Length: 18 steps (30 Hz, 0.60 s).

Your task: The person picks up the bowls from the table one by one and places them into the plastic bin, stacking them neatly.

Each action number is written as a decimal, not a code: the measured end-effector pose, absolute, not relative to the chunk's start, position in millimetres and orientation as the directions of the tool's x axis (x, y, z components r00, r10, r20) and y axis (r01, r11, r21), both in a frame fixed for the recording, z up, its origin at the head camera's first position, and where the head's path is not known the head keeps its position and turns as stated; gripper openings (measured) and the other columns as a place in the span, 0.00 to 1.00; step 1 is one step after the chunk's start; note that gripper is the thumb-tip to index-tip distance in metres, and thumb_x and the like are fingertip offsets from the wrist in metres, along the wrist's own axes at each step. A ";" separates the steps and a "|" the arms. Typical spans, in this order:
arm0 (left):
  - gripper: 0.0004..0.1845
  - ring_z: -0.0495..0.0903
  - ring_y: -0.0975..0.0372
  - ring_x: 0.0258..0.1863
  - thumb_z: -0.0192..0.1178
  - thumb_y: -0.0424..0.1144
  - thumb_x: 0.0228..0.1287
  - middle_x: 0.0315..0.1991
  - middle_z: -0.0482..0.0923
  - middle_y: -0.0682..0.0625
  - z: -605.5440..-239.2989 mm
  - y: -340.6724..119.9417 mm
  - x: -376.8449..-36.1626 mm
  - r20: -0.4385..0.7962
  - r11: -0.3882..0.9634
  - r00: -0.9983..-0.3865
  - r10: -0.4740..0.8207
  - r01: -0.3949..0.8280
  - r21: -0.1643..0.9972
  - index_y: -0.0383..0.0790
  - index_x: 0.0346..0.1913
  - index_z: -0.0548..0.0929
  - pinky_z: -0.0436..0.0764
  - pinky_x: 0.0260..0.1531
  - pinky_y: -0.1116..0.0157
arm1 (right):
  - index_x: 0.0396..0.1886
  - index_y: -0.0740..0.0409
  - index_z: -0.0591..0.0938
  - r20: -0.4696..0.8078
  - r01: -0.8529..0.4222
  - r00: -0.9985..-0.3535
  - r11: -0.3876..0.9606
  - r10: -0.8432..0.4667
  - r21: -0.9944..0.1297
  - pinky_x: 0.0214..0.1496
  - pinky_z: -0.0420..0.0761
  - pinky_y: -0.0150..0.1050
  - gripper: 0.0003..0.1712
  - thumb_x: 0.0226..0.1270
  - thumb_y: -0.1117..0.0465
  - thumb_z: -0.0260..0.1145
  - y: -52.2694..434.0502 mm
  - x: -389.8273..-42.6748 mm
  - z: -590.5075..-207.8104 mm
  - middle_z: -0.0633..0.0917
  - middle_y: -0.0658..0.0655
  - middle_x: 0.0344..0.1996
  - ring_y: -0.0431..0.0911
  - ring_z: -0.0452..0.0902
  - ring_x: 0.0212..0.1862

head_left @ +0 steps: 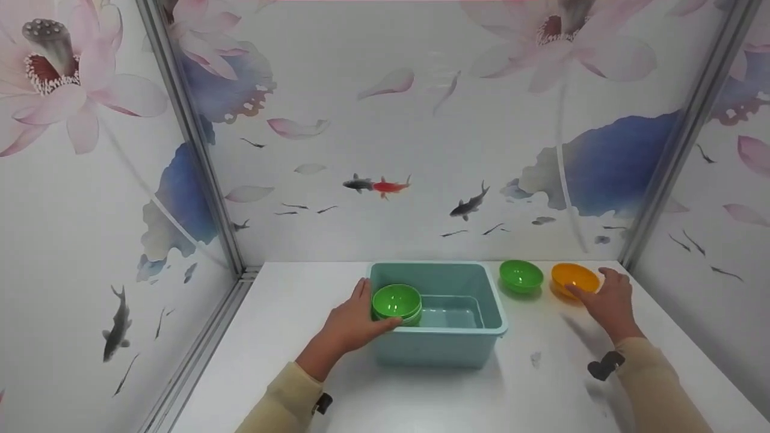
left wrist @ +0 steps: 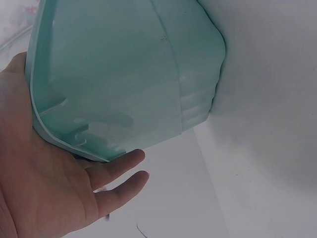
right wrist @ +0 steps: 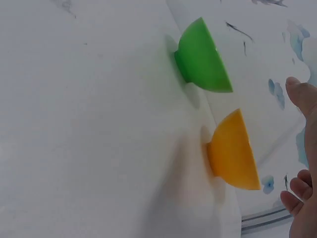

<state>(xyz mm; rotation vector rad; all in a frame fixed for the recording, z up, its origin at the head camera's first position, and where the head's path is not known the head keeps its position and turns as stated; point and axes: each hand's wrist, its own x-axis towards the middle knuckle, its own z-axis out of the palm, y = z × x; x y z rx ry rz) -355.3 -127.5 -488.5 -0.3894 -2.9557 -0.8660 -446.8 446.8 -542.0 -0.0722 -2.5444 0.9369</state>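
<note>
A light teal plastic basin (head_left: 439, 349) stands on the white table. My left hand (head_left: 352, 319) holds its front left corner, thumb over the front rim and fingers along the left side; in the left wrist view two fingers of that hand (left wrist: 54, 188) stick out past the corner. Stacked green bowls (head_left: 397, 300) sit inside the basin at its left end. My right hand (head_left: 610, 304) hovers over an orange bowl (head_left: 574, 278), thumb and fingers spread apart. In the right wrist view a gap shows between that hand (right wrist: 304, 148) and the orange bowl (right wrist: 233, 151).
Another green bowl (head_left: 521, 276) stands upright between the basin and the orange bowl. White panels (head_left: 373, 132) printed with lotus flowers and fish enclose the table at the back and both sides, joined by metal corner posts (head_left: 198, 144). A small grey mark (head_left: 535, 359) shows on the tabletop.
</note>
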 end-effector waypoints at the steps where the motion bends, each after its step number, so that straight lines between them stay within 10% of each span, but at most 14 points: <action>1: 0.68 0.70 0.40 0.80 0.63 0.77 0.67 0.90 0.47 0.37 -488.4 -127.4 -355.5 0.106 0.811 -0.968 0.228 0.249 0.529 0.33 0.90 0.47 0.74 0.72 0.35 | 0.79 0.84 0.56 0.338 -0.069 -0.920 0.767 0.199 -0.639 0.74 0.62 0.76 0.64 0.73 0.38 0.77 448.4 -449.8 -543.6 0.60 0.88 0.70 0.80 0.56 0.69; 8: 0.68 0.69 0.39 0.80 0.63 0.78 0.66 0.90 0.47 0.37 -487.1 -127.6 -356.1 0.118 0.817 -0.968 0.223 0.252 0.519 0.34 0.90 0.47 0.73 0.73 0.36 | 0.85 0.80 0.34 0.124 0.057 -0.972 0.713 0.200 -0.699 0.78 0.54 0.80 0.86 0.65 0.26 0.77 457.3 -467.8 -548.5 0.47 0.90 0.78 0.83 0.49 0.76; 18: 0.68 0.70 0.39 0.79 0.64 0.77 0.66 0.91 0.47 0.38 -488.3 -126.0 -355.5 0.099 0.817 -0.973 0.210 0.230 0.528 0.33 0.90 0.47 0.70 0.74 0.32 | 0.84 0.75 0.23 -0.022 0.158 -0.978 0.670 0.207 -0.725 0.80 0.53 0.78 0.87 0.67 0.26 0.75 447.2 -468.1 -539.6 0.41 0.91 0.79 0.85 0.48 0.79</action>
